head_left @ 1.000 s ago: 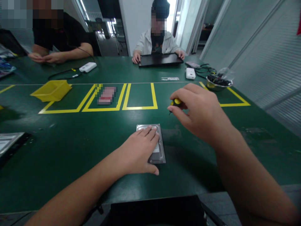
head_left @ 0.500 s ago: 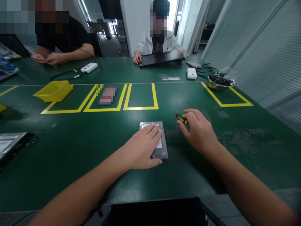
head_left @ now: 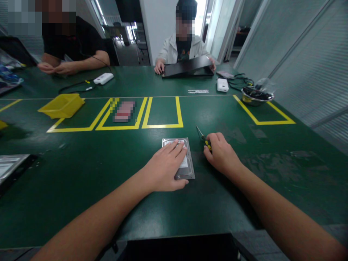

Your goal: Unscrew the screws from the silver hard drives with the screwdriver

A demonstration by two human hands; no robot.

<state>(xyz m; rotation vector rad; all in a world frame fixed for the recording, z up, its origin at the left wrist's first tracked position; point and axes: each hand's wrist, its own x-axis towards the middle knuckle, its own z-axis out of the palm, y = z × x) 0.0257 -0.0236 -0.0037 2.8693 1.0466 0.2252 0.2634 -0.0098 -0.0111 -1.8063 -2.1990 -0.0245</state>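
On the green table [head_left: 81, 174], near its front edge, a hard drive [head_left: 187, 165] lies flat with the left hand [head_left: 163, 168] spread palm-down over it, fingers open and pressing, not gripping. Just right of the drive, the right hand [head_left: 221, 156] is curled shut around a small screwdriver [head_left: 203, 139]; the yellow-black handle is mostly hidden in the fist and the thin metal shaft pokes up and away from the person. Risks, as a judgement: the drive's smooth metal top under a flat palm could skate on the mat if pressure is uneven; the slim tip could slip off a tiny screw and scratch the casing or jab the left fingers, which sit close to it. The drive is a flat grey metal rectangle with a pale label and slightly reflective edges. The table cover is matte with worn scuffed patches on the right and glossy yellow tape boxes [head_left: 163, 125]. Further off are a yellow plastic bin [head_left: 62, 105], angular and open, and a shiny round steel bowl [head_left: 257, 97] holding dark bits. Two other people sit on the far side, one holding a flat black panel [head_left: 187, 69].
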